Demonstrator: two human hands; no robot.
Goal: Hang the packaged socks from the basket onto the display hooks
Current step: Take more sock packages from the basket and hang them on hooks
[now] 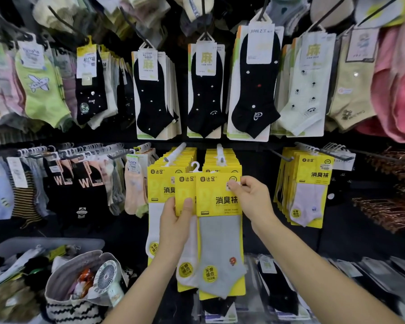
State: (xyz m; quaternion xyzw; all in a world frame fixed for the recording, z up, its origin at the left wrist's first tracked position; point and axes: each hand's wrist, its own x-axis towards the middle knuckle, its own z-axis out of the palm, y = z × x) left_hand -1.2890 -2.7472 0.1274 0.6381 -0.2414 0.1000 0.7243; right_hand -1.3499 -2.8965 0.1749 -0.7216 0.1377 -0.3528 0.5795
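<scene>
My left hand [174,226] grips two yellow-carded sock packs held together in front of the lower rack. The front pack [220,242] shows a grey sock; the one behind it [185,265] shows a white sock and has a white plastic hanger hook [195,166] at its top. My right hand [250,197] pinches the grey pack's upper right corner. Just behind them, two white display hooks [177,152] [220,153] carry stacks of matching yellow packs. A grey basket [45,244] with loose socks sits at the lower left.
Rows of carded socks hang on black hooks above and to both sides. More yellow packs [309,190] hang at the right. A fabric bag [80,291] holding a small fan stands beside the basket. Flat sock packs lie on the shelf at the lower right.
</scene>
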